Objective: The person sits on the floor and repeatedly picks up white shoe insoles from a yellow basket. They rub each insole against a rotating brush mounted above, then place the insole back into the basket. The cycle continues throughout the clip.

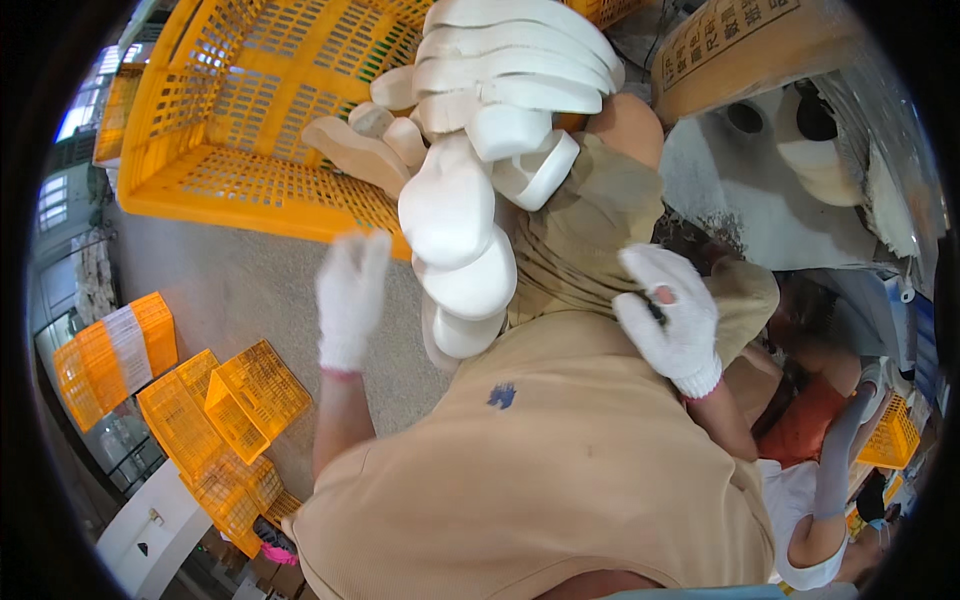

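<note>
1. Shirt fills the lower middle; its front is best held clear of the pieces.
2. Right hand, right of centre, is gloved and empty, thumb and fingers apart. That spread would suit cupping a curved edge.
3. Left hand, left of centre, is blurred, fingers straight, gripping nothing visible. Slower movement would help near the crate.
4. White soles overlap in a column at centre, untouched by either hand. Brace the column with one palm and handle edges gently, since it could slide.
5. Yellow crate, upper left, shows tan soles at its right side; avoid knocking them.
</note>
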